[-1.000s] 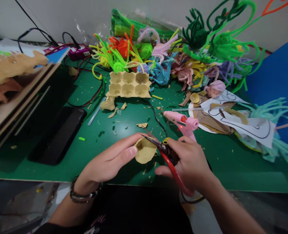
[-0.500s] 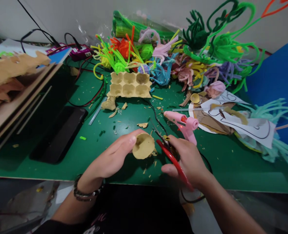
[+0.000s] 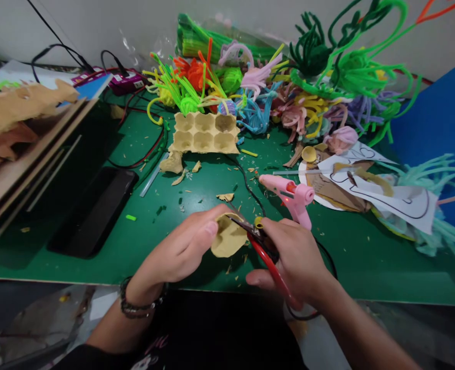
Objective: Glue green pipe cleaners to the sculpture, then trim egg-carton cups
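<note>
My left hand point(image 3: 187, 241) grips a round cup cut from a tan egg carton point(image 3: 229, 242), thumb on its rim and the fingers mostly hidden behind it. In my right hand point(image 3: 295, 257) is a pair of scissors point(image 3: 264, 252) with red handles. Their dark blades lie across the cup's upper rim, one of them over its hollow. Small tan scraps lie beneath and around the cup. Beyond my hands, near the pile of pipe cleaners, rests the remaining egg carton point(image 3: 205, 140) with several hollows.
A pink glue gun point(image 3: 289, 195) lies just past my right hand, its black cord trailing nearby. At left are a black phone point(image 3: 94, 213) and stacked boards point(image 3: 31, 149). Bundled pipe cleaners point(image 3: 256, 108) line the back; paper cutouts point(image 3: 385, 190) lie at right.
The scissors have moved left and up to the cup, and their blades now cross its rim. My left hand has tilted the cup slightly.
</note>
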Available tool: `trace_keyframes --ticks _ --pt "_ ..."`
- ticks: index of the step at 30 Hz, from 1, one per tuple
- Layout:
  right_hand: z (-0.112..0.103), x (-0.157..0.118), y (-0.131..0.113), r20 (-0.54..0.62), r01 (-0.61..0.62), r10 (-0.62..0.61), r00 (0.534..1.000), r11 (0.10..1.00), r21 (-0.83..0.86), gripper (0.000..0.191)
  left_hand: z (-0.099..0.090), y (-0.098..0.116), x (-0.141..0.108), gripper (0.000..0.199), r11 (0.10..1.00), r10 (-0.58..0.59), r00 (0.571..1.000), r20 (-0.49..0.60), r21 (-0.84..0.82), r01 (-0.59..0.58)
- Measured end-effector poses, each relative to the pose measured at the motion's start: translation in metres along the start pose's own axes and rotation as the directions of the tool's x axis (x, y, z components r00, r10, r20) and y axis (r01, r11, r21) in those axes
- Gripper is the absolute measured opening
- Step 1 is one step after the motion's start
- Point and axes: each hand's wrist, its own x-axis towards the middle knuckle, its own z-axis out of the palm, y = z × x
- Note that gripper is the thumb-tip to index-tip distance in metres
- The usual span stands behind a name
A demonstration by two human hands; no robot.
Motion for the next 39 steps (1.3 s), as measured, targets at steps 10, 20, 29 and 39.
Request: trace_keyframes --ticks 10,20,29,39 --pt "0.001 -0.004 0.003 0.044 -0.045 0.042 0.998 0.996 0.072 0.070 -0.001 0.000 0.001 0.045 0.999 0.017 1.000 0.005 -0.044 -0.017" --pt "0.005 -0.005 0.004 0.123 -0.133 0.111 0.986 0.973 0.189 0.067 0.003 -0.008 -0.003 0.062 0.992 -0.117 0.983 -0.139 -0.065 0.108" --pt "0.006 -0.005 0.003 0.074 -0.193 0.180 0.981 0.940 0.283 0.063 0.000 0.001 0.002 0.048 0.996 0.092 0.994 -0.055 -0.014 -0.093" --pt "0.003 -0.004 0.001 -0.012 -0.096 0.096 0.995 0.995 -0.001 0.067 0.002 0.007 0.000 0.036 0.975 0.141 0.990 0.010 0.172 -0.140"
